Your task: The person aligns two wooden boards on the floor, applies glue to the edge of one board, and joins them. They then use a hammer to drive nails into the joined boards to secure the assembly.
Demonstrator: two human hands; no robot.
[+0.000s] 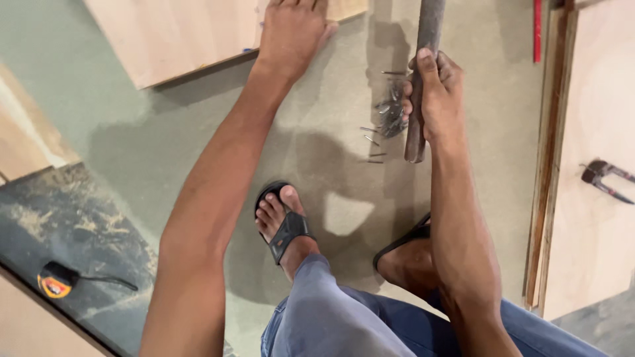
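My left hand (pixel 291 30) rests flat on the edge of a light plywood board (pixel 178 36) lying on the floor at the top. My right hand (pixel 438 96) is closed around a dark, worn handle (pixel 423 39) that runs up out of the frame; its head is hidden. A small heap of loose nails (pixel 389 116) lies on the floor just left of that handle. My feet in black sandals (pixel 286 228) stand on the floor below.
Stacked plywood sheets (pixel 589 99) lie along the right side, with dark pincers (pixel 603 178) on top. A dusty dark surface (pixel 59 231) at the lower left holds an orange and black tape measure (pixel 56 281). A red strip (pixel 537 30) lies at the top right.
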